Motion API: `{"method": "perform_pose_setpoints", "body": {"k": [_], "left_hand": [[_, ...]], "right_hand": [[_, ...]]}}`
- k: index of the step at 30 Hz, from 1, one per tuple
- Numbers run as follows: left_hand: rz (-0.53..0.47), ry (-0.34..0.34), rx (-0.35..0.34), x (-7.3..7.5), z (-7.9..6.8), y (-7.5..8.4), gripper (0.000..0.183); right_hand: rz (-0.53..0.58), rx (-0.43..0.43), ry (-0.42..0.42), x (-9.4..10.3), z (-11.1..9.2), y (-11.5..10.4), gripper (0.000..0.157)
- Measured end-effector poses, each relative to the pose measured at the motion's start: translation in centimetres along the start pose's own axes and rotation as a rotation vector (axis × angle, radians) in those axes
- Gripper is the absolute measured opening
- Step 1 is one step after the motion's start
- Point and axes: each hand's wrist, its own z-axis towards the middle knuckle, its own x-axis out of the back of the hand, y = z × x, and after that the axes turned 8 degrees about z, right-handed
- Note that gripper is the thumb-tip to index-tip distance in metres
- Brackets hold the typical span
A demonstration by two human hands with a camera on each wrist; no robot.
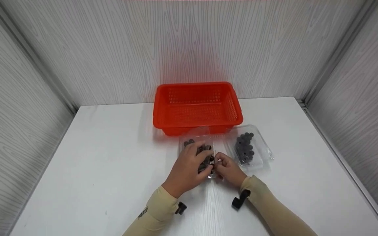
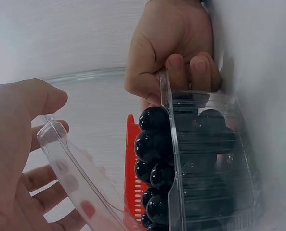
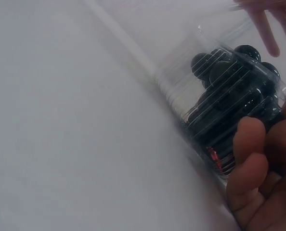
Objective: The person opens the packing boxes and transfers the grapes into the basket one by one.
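Observation:
Dark, glossy grapes (image 2: 155,144) fill a clear plastic clamshell box (image 2: 213,159) on the white table. The box's thin clear lid (image 2: 80,180) stands partly raised, tilted away from the grapes. My left hand (image 1: 189,165) is spread over this box, its fingertips touching the lid from outside while the thumb lies near the lid's edge. At the box's near right corner, my right hand (image 1: 229,169) pinches the rim between thumb and curled fingers. The right wrist view shows those fingers against the box wall, with the thumb's contact partly hidden.
Just behind the box stands a red plastic basket (image 1: 197,126). To the right lies a second clear plastic box (image 1: 259,157) with a bunch of dark grapes (image 1: 244,147). White wood-grain panels (image 1: 192,42) enclose the table (image 1: 110,157) at the back and sides.

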Motion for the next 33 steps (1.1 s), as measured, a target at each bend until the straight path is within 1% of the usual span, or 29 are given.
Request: {"method": "perform_pose_setpoints", "body": {"k": [6, 12, 18, 23, 26, 30, 33], "left_hand": [[-0.008, 0.006, 0.002, 0.7, -0.3, -0.2, 0.039], [-0.042, 0.026, 0.035, 1.5, -0.6, -1.0, 0.039], [-0.04, 0.086, 0.038, 1.9, -1.0, -1.8, 0.035], [-0.081, 0.13, 0.058, 2.3, -1.4, -2.6, 0.032], [-0.103, 0.151, 0.063, 2.4, -1.8, -3.2, 0.032], [-0.1, 0.194, 0.057, 2.8, -2.2, -4.3, 0.032], [-0.102, 0.221, 0.072, 3.2, -2.6, -5.2, 0.033]], "right_hand": [[0.013, 0.01, -0.029, 0.1, 0.1, 0.0, 0.005], [0.013, -0.005, -0.036, 0.0, 0.1, -0.1, 0.005], [0.02, -0.016, -0.02, -0.1, 0.0, -0.1, 0.007], [0.02, 0.001, -0.029, 0.0, 0.1, 0.0, 0.006], [0.019, 0.014, -0.04, 0.1, 0.1, 0.2, 0.006], [0.021, 0.021, -0.048, 0.1, 0.2, 0.2, 0.005], [0.034, 0.024, -0.054, 0.1, 0.1, 0.2, 0.005]]}}
